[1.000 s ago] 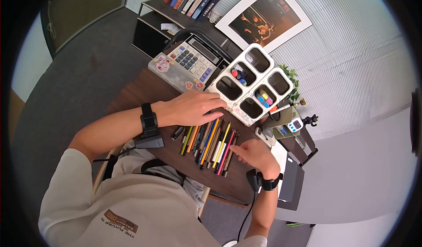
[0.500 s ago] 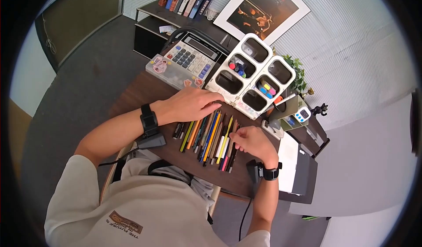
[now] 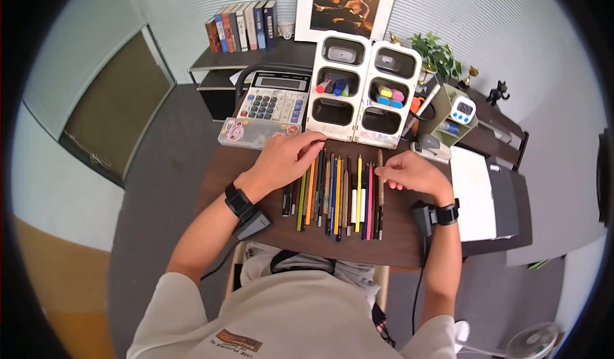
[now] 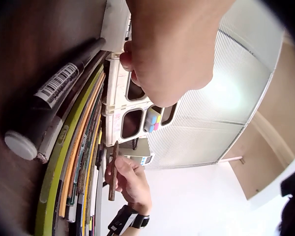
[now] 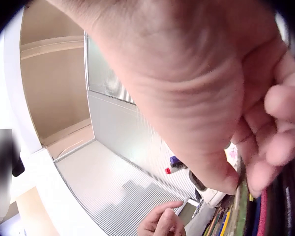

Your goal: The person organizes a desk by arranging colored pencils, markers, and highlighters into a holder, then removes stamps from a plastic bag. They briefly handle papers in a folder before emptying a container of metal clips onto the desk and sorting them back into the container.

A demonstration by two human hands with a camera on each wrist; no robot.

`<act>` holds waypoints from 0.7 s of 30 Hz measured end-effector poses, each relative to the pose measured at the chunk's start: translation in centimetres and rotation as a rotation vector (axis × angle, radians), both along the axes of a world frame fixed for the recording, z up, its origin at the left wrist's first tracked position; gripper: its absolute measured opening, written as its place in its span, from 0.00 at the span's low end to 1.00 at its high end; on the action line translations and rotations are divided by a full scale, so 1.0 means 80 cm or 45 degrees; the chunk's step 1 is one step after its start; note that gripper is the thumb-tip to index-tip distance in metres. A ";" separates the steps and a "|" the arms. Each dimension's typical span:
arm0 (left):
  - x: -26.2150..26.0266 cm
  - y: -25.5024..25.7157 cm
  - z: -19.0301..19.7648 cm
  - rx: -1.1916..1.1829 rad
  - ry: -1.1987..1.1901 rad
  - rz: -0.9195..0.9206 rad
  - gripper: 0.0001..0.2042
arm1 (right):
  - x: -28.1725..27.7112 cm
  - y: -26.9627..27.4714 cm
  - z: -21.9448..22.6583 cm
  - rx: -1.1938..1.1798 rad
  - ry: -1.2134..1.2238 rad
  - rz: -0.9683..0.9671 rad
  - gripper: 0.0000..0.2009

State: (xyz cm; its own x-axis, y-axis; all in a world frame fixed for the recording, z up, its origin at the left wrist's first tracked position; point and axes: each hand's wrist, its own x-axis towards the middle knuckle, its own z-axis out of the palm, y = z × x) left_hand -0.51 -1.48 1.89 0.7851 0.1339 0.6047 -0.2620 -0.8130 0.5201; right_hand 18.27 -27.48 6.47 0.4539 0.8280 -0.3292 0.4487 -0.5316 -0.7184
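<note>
Several coloured pencils and pens lie side by side on the dark wooden desk. My left hand rests with relaxed fingers on their far ends, just in front of the white organizer. My right hand pinches a brown pencil at the right edge of the row. In the left wrist view the brown pencil stands raised off the row in the right hand. A black marker lies at the row's left side. The right wrist view shows my curled fingers up close.
The organizer's compartments hold markers and highlighters. A calculator and a clear stickered case sit at the back left. A stapler, a timer, a plant and white paper stand to the right.
My right hand has moved from the near ends of the pencils to the right edge of the row and taken up the brown pencil. My left hand stays on the pencils' far ends.
</note>
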 end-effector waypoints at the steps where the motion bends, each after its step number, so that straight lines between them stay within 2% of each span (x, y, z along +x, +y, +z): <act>1: 0.002 0.002 -0.003 0.007 0.004 -0.006 0.08 | 0.000 -0.005 0.007 -0.063 -0.002 -0.026 0.21; 4: 0.002 -0.001 -0.003 -0.017 0.060 0.002 0.09 | 0.004 -0.020 0.014 -0.237 0.056 -0.053 0.21; 8: 0.000 -0.008 0.003 -0.004 0.175 0.015 0.08 | 0.008 -0.025 0.005 -0.284 0.091 -0.034 0.22; 15: -0.006 -0.004 0.012 -0.043 0.205 0.034 0.07 | 0.021 -0.025 -0.013 -0.095 0.052 -0.080 0.23; 18: -0.023 -0.008 0.033 0.142 0.122 -0.040 0.06 | 0.025 -0.024 -0.021 -0.011 0.002 -0.119 0.23; 19: -0.036 -0.016 0.052 0.296 0.242 -0.042 0.05 | 0.026 -0.024 -0.022 -0.004 0.002 -0.126 0.22; 20: -0.045 -0.015 0.053 0.308 0.247 -0.047 0.05 | 0.026 -0.024 -0.023 0.001 0.000 -0.130 0.22; 21: -0.056 -0.013 0.052 0.411 0.230 -0.154 0.04 | 0.025 -0.024 -0.022 0.008 0.004 -0.134 0.22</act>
